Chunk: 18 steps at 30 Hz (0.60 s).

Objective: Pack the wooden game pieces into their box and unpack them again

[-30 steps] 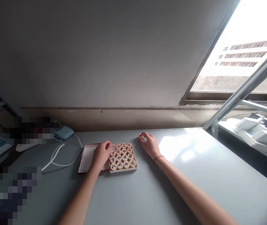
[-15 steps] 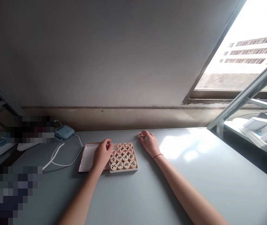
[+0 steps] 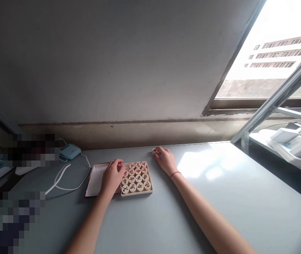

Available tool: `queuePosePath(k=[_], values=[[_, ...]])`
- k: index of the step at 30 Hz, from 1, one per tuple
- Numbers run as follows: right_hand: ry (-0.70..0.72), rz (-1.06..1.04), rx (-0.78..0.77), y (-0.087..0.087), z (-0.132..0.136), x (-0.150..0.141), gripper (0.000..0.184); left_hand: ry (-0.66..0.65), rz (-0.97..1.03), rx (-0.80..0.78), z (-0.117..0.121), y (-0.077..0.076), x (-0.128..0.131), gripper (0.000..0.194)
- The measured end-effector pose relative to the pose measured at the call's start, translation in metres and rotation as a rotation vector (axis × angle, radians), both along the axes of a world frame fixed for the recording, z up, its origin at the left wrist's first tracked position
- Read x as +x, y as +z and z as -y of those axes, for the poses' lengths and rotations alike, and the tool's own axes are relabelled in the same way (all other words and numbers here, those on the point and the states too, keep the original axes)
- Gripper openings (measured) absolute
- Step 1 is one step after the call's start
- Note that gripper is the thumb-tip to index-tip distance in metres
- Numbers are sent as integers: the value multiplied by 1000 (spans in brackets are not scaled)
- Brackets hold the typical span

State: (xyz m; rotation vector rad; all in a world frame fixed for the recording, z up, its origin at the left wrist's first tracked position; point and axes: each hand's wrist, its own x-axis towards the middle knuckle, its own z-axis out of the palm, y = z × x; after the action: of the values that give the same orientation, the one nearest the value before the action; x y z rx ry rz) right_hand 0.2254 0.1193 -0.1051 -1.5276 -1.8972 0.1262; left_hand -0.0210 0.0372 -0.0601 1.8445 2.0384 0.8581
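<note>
An open shallow box [image 3: 137,193] holds rows of round Chinese chess pieces, red characters at the back and black ones at the front. Its upper left corner shows a bare white patch. My left hand [image 3: 112,175] rests over the seam between box and lid, fingers bent and thumb apart, with no piece visible in them. The lid [image 3: 95,179] lies inside up on the left, partly under that hand. Near the table's back edge, my right hand [image 3: 166,161] pinches a red-lettered Chinese chess piece [image 3: 154,150] at the fingertips.
The grey table [image 3: 150,218] meets a tiled wall at the back. A light blue device [image 3: 71,151] and a white cable [image 3: 57,182] lie at the left. Beyond the right edge, white boxes [image 3: 288,137] sit on a shelf beside a metal frame.
The view has shifted slightly, moving the box and hands a little left in the picture. My right hand stays at the back piece, and the left thumb and fingers look slightly farther apart.
</note>
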Motion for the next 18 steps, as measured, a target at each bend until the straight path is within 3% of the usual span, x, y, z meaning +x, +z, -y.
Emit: queuePosePath(k=[5, 8, 11, 18], values=[[-20, -25, 91, 9, 14, -6, 20, 9, -303, 35, 6, 8, 8, 25], [86, -73, 144, 15, 31, -17, 20, 22, -433, -24, 9, 15, 19, 35], [187, -122, 86, 16, 44, -29, 19, 9, -461, -56, 11, 17, 30, 39], [199, -217, 39, 14, 47, -37, 18, -9, -360, -17, 12, 12, 39, 27]])
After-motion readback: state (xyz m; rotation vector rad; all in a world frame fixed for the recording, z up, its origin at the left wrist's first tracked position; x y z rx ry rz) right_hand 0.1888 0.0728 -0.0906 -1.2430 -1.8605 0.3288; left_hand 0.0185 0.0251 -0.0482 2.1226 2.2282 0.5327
